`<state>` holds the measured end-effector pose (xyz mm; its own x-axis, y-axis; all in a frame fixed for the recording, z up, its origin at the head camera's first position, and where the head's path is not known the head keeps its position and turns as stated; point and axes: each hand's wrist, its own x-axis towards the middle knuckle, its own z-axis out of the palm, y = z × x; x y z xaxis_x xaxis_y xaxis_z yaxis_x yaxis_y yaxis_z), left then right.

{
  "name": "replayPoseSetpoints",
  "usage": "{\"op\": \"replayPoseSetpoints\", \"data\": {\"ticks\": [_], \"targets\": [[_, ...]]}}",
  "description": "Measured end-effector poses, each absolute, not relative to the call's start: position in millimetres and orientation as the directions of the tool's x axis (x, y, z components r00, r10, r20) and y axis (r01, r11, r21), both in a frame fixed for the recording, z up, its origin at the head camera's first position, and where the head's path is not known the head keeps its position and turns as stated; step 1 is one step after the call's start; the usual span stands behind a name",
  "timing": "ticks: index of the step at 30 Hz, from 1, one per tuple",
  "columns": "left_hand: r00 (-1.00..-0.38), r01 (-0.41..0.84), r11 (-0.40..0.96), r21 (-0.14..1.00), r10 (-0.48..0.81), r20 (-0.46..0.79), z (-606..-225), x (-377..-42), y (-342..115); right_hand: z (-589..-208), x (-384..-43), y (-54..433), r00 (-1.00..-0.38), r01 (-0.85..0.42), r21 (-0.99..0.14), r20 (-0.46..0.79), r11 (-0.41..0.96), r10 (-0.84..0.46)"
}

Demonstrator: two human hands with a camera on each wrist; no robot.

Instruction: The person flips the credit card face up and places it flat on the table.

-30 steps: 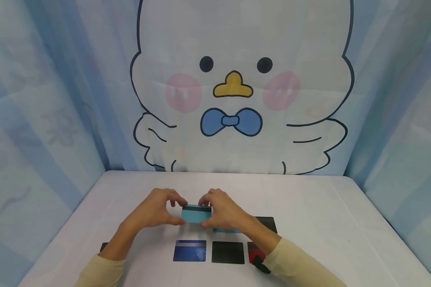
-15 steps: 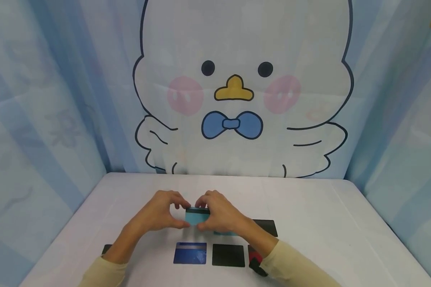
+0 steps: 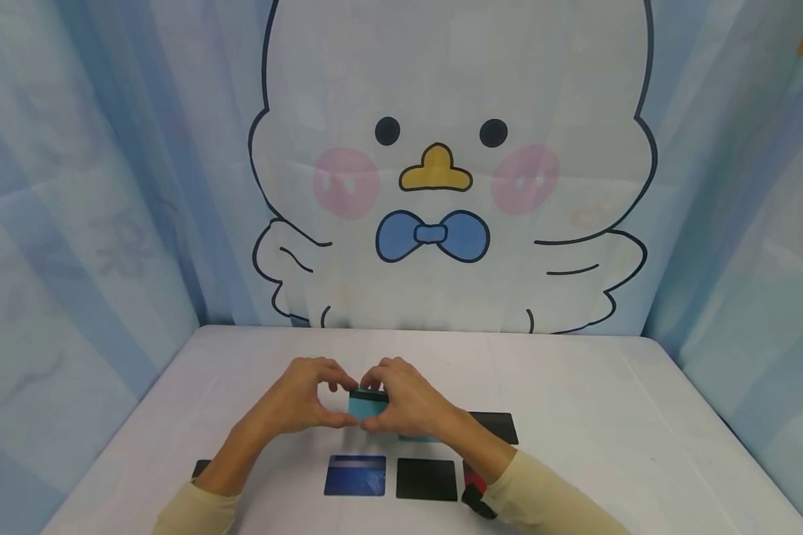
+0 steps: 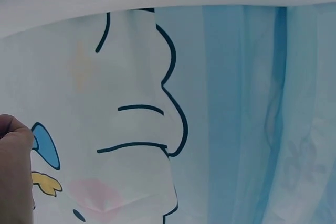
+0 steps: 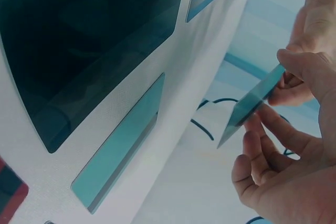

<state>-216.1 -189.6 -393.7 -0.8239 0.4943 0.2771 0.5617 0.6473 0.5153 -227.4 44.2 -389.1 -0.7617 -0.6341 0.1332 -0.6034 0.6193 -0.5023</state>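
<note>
Presently held: light blue card (image 3: 368,407), raised off the counter (image 3: 575,394), gripped by both hands at once.
Card's long axis: crosswise, from the left hand toward the right; dark stripe (image 3: 368,395) along the upper long edge.
Left hand (image 3: 297,397): finger and thumb pinch the card's left end across its short side.
Right hand (image 3: 408,401): thumb and fingers pinch the right part, hiding that end from the head view.
Nearer hand: neither, both touch; the right covers more of the card.
Nearest flat piece: second light blue card (image 5: 122,146), on the counter, just right of the held card in the head view, mostly under the right hand there; long axes roughly parallel.
Right of that: far black card (image 3: 497,427), partly behind the right forearm (image 3: 478,442).
Front row, left to right: blue card (image 3: 355,475), near black card (image 3: 427,479), red-and-black card (image 3: 474,480), the last partly covered.
Beside the left forearm (image 3: 241,449): dark card (image 3: 201,466), one corner showing.
</note>
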Motion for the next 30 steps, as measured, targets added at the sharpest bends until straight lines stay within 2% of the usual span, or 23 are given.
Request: {"op": "replayPoseSetpoints", "data": {"ticks": [17, 30], "targets": [[-0.820, 0.564, 0.600, 0.567, 0.486, 0.301, -392.9, -219.7, -199.1, -394.3, -230.1, 48.4, -0.800, -0.538, -0.593, 0.134, 0.599, -0.586], [-0.854, 0.477, 0.585, 0.656, 0.486, 0.187, -401.1, -224.1, -202.7, -394.7, -227.5, 54.9, -0.828, -0.491, -0.670, 0.160, 0.556, -0.537]]}}
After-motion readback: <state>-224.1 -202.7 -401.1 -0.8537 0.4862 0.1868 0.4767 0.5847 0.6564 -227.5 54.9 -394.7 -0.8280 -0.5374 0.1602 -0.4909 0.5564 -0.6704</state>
